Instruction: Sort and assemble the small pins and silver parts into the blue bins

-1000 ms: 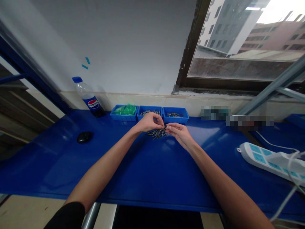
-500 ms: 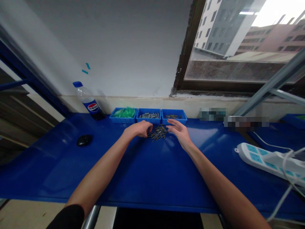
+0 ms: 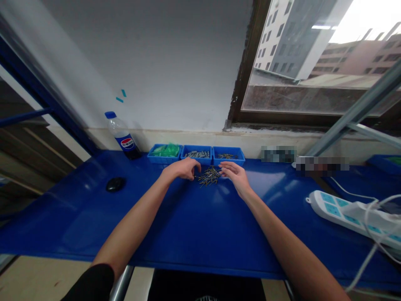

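- Found the pile of thin metal pieces [image 3: 209, 177] on the blue desk [image 3: 200, 234], near the middle of its far edge; could not count them, overlapping and small.
- Saw the left hand [image 3: 184, 169] curled down at the pile's left side, fingertips mostly hidden; could not tell its grip, released or pinching a piece.
- Saw the right hand [image 3: 236, 174] at the pile's right side, fingers loosely bent; could not tell its grip, owing to blurred fingertips.
- Made out, along the far edge, a left tray [image 3: 163, 159] with green plastic, a middle tray [image 3: 206, 161] partly covered by the left hand, and a right tray [image 3: 241, 161] with thin pieces.
- Noticed a power strip [image 3: 336, 209] by the right edge, cut off by the view.
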Tool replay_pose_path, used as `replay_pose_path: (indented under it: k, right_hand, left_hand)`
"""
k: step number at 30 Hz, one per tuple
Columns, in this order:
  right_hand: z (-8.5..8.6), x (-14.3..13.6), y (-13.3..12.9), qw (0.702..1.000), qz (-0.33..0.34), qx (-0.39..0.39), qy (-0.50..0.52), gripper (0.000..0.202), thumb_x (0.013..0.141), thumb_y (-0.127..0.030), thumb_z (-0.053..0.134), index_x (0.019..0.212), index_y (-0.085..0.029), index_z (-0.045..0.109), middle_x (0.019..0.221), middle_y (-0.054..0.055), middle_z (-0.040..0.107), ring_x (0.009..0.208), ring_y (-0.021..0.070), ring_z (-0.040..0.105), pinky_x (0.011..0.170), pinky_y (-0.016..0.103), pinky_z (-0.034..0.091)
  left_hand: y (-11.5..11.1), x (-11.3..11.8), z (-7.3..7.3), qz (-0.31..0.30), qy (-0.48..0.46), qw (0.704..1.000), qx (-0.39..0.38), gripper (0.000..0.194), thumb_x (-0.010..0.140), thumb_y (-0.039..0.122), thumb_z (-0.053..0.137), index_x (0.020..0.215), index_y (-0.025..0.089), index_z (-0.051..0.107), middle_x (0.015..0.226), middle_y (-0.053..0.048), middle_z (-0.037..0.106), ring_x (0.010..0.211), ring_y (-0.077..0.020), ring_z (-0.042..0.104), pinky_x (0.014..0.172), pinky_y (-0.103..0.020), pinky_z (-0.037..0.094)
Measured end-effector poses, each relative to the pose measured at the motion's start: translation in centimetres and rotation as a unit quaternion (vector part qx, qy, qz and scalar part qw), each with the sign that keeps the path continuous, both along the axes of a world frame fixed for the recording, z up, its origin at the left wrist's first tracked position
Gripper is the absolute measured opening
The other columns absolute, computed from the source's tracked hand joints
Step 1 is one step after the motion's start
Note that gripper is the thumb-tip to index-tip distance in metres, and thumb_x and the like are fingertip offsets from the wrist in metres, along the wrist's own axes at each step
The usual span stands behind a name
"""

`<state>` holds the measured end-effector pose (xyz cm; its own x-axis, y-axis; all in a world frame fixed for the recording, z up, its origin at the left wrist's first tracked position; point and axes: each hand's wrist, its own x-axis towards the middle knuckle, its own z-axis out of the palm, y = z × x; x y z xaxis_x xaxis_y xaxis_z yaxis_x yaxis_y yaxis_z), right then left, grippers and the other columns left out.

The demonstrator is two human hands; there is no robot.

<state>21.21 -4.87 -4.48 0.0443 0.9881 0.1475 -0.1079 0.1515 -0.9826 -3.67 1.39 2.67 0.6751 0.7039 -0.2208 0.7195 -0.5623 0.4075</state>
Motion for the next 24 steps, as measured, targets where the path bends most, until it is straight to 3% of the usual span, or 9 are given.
replay_pose_path:
  k: [13, 17, 24]
  right_hand:
    - [-0.1, -0.2, 0.1, 1.0, -0.002, -0.001, -0.013, 0.041, 0.07, -0.049, 0.085, 0.098, -0.021, 0.075, 0.101, 0.008, 0.079, 0.079, 0.0204, 0.073, 0.069, 0.032, 0.055]
    - [0.0, -0.4, -0.1, 0.999, 0.0, -0.001, -0.032, 0.041, 0.071, -0.05, 0.084, 0.097, -0.02, 0.075, 0.093, 0.008, 0.079, 0.075, 0.0207, 0.072, 0.068, 0.033, 0.056]
    - [-0.2, -0.6, 0.0, 0.998, 0.016, 0.015, -0.052, 0.042, 0.074, -0.051, 0.081, 0.101, -0.02, 0.073, 0.085, 0.005, 0.078, 0.071, 0.0192, 0.072, 0.068, 0.032, 0.055]
  left_hand:
    - [-0.3, 1.3, 0.1, 0.018, -0.108, 0.992, 0.057, 0.049, 0.064, 0.01, 0.064, 0.112, 0.013, 0.076, 0.093, -0.008, 0.077, 0.078, -0.0188, 0.07, 0.069, -0.026, 0.051]
    - [-0.5, 1.3, 0.5, 0.025, -0.13, 0.99, 0.051, 0.046, 0.066, 0.009, 0.06, 0.109, 0.013, 0.077, 0.09, -0.007, 0.077, 0.079, -0.0189, 0.071, 0.07, -0.026, 0.052]
    - [-0.4, 1.9, 0.5, 0.032, -0.293, 0.956, 0.011, 0.026, 0.073, 0.019, 0.068, 0.096, 0.013, 0.077, 0.09, -0.007, 0.077, 0.081, -0.0164, 0.071, 0.075, -0.026, 0.056]
